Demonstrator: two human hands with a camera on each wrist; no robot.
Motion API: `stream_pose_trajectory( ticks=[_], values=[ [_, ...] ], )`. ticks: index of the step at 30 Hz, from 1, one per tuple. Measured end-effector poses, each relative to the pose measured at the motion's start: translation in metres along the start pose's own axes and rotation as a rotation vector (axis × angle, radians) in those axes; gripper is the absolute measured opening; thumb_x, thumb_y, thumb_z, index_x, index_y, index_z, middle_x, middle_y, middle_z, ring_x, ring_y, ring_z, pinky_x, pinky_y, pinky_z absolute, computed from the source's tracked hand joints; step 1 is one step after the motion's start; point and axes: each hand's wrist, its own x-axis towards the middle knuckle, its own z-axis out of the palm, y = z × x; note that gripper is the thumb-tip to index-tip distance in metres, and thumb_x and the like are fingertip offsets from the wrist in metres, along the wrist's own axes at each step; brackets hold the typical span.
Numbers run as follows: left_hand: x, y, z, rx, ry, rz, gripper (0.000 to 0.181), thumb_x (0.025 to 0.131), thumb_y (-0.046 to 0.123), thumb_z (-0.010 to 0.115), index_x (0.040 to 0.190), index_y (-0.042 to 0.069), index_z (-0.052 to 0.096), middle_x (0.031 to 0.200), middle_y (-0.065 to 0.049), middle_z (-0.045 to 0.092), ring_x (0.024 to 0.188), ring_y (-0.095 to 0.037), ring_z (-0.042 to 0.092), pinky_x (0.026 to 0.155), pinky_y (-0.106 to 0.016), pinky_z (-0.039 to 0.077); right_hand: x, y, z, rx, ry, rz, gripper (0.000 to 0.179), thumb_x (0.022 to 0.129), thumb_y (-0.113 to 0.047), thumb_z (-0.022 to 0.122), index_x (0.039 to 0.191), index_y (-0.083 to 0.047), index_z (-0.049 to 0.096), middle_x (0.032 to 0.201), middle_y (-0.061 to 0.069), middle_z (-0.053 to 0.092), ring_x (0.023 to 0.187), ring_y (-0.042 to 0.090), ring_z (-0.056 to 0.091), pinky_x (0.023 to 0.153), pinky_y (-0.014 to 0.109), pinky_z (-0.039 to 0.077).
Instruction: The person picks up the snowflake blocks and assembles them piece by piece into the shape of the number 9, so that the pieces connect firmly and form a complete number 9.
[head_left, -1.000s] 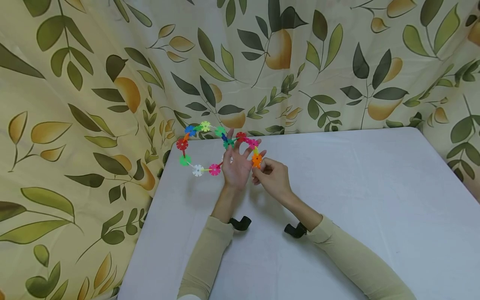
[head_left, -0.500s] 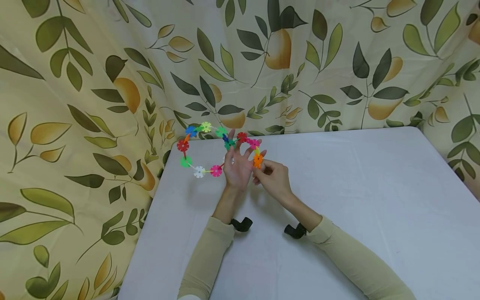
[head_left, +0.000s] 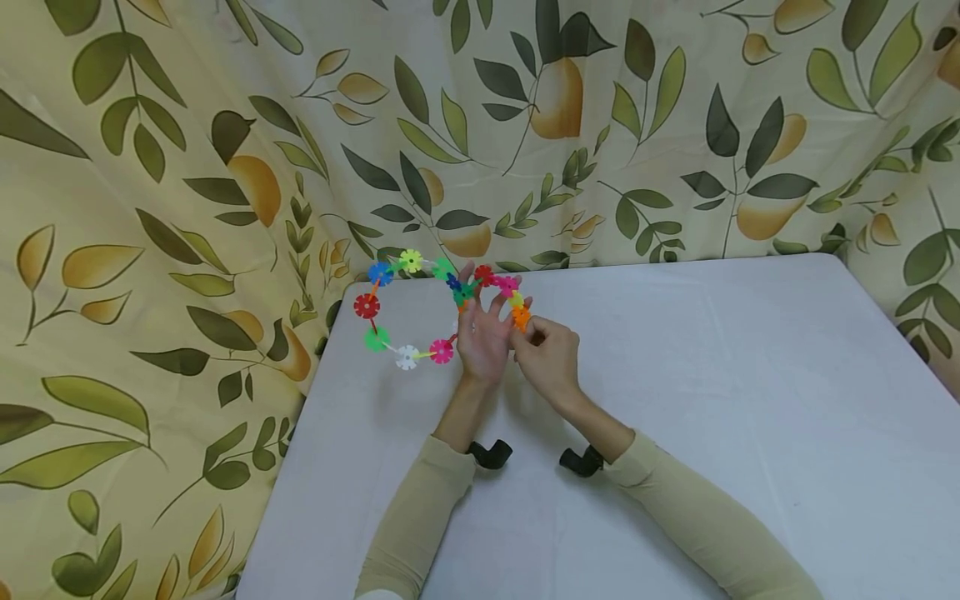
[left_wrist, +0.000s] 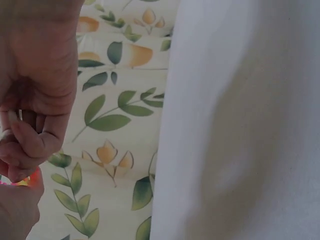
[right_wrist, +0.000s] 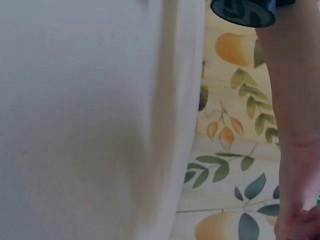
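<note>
Colourful plastic snowflake building discs, slotted together, form a large loop (head_left: 367,306) in the head view, raised over the table at the far left. From a teal disc (head_left: 464,292) a shorter branch of red, pink, yellow and orange discs curves to the right. My left hand (head_left: 483,340) is palm up, its thumb and fingers gripping the chain near the teal disc. At the branch's end, my right hand (head_left: 551,354) pinches the orange disc (head_left: 521,318) between thumb and index finger. In the left wrist view the curled fingers (left_wrist: 30,140) hide most of the discs.
A white cloth covers the table (head_left: 712,417). Behind and to the left hangs a leaf-and-fruit patterned curtain (head_left: 540,167). Black wrist-worn camera mounts (head_left: 491,454) jut inward beside both cuffs.
The disc loop has dipped lower and shifted slightly right. My left hand has moved a little right, closer to my right hand. Both hands keep their hold.
</note>
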Motion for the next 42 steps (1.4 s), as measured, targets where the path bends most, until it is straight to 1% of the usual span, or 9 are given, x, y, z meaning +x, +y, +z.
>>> stream_pose_trajectory(
  ticks=[3, 9, 15, 19, 27, 31, 37, 39, 42],
  values=[
    [0.000, -0.001, 0.001, 0.014, 0.002, 0.020, 0.053, 0.103, 0.028, 0.035, 0.156, 0.030, 0.033, 0.159, -0.005, 0.030, 0.147, -0.048, 0.032, 0.113, -0.063, 0.040, 0.001, -0.001, 0.000, -0.024, 0.019, -0.009, 0.038, 0.092, -0.005, 0.068, 0.057, -0.008, 0.052, 0.054, 0.003, 0.060, 0.048, 0.021, 0.056, 0.040, 0.024, 0.039],
    [0.001, 0.002, 0.002, 0.004, 0.041, 0.047, 0.054, 0.102, 0.030, 0.036, 0.156, 0.028, 0.033, 0.157, -0.006, 0.029, 0.138, -0.038, 0.043, 0.111, -0.061, 0.042, 0.002, -0.004, 0.002, 0.024, 0.005, 0.004, 0.038, 0.091, -0.003, 0.068, 0.058, -0.007, 0.050, 0.058, 0.005, 0.063, 0.051, 0.020, 0.058, 0.042, 0.023, 0.039],
    [0.000, 0.000, 0.005, 0.016, 0.054, 0.001, 0.052, 0.103, 0.029, 0.032, 0.154, 0.030, 0.033, 0.158, -0.004, 0.030, 0.138, -0.037, 0.044, 0.109, -0.057, 0.045, 0.004, -0.003, 0.003, 0.012, 0.017, 0.005, 0.038, 0.091, 0.000, 0.069, 0.059, -0.006, 0.049, 0.055, 0.007, 0.052, 0.051, 0.021, 0.050, 0.043, 0.020, 0.034],
    [0.001, 0.001, 0.005, 0.020, 0.068, -0.034, 0.048, 0.103, 0.032, 0.032, 0.151, 0.029, 0.037, 0.155, -0.006, 0.035, 0.133, -0.034, 0.047, 0.108, -0.056, 0.046, 0.003, -0.003, 0.002, 0.013, 0.005, 0.021, 0.037, 0.091, -0.002, 0.070, 0.060, -0.005, 0.051, 0.057, 0.007, 0.056, 0.053, 0.019, 0.055, 0.044, 0.019, 0.041],
    [0.007, 0.013, -0.007, 0.038, -0.046, -0.098, 0.047, 0.104, 0.029, 0.022, 0.149, 0.025, 0.037, 0.152, -0.004, 0.041, 0.138, -0.041, 0.046, 0.106, -0.061, 0.047, 0.002, -0.002, -0.005, -0.016, -0.167, 0.047, 0.025, 0.092, -0.021, 0.082, 0.075, -0.007, 0.070, 0.066, 0.005, 0.067, 0.053, 0.021, 0.063, 0.047, 0.026, 0.049],
    [0.007, 0.015, -0.012, 0.025, -0.058, -0.134, 0.042, 0.105, 0.031, 0.024, 0.143, 0.024, 0.041, 0.152, -0.005, 0.042, 0.135, -0.040, 0.048, 0.102, -0.058, 0.051, -0.001, 0.000, -0.008, 0.008, -0.207, 0.041, 0.025, 0.093, -0.024, 0.081, 0.076, -0.008, 0.071, 0.065, 0.003, 0.067, 0.051, 0.022, 0.063, 0.047, 0.028, 0.051],
    [0.010, 0.019, -0.019, 0.052, -0.080, -0.190, 0.041, 0.106, 0.033, 0.024, 0.141, 0.023, 0.042, 0.149, -0.013, 0.045, 0.126, -0.040, 0.055, 0.092, -0.052, 0.057, -0.003, -0.001, -0.015, 0.042, -0.232, 0.024, 0.030, 0.092, -0.032, 0.082, 0.075, -0.010, 0.073, 0.066, 0.006, 0.068, 0.050, 0.023, 0.062, 0.046, 0.029, 0.050],
    [0.011, 0.020, -0.021, 0.070, -0.103, -0.208, 0.041, 0.106, 0.035, 0.024, 0.141, 0.023, 0.042, 0.145, -0.015, 0.047, 0.123, -0.040, 0.057, 0.087, -0.049, 0.059, -0.002, -0.002, -0.019, 0.046, -0.217, 0.009, 0.030, 0.093, -0.031, 0.082, 0.074, -0.009, 0.073, 0.065, 0.007, 0.068, 0.049, 0.023, 0.061, 0.045, 0.028, 0.048],
    [0.013, 0.020, -0.024, 0.087, -0.152, -0.232, 0.043, 0.107, 0.035, 0.023, 0.142, 0.021, 0.043, 0.140, -0.016, 0.051, 0.119, -0.042, 0.060, 0.089, -0.049, 0.059, 0.002, -0.004, -0.025, 0.039, -0.171, -0.026, 0.031, 0.095, -0.026, 0.079, 0.073, -0.006, 0.072, 0.065, 0.009, 0.068, 0.050, 0.025, 0.060, 0.043, 0.025, 0.043]
  ],
)
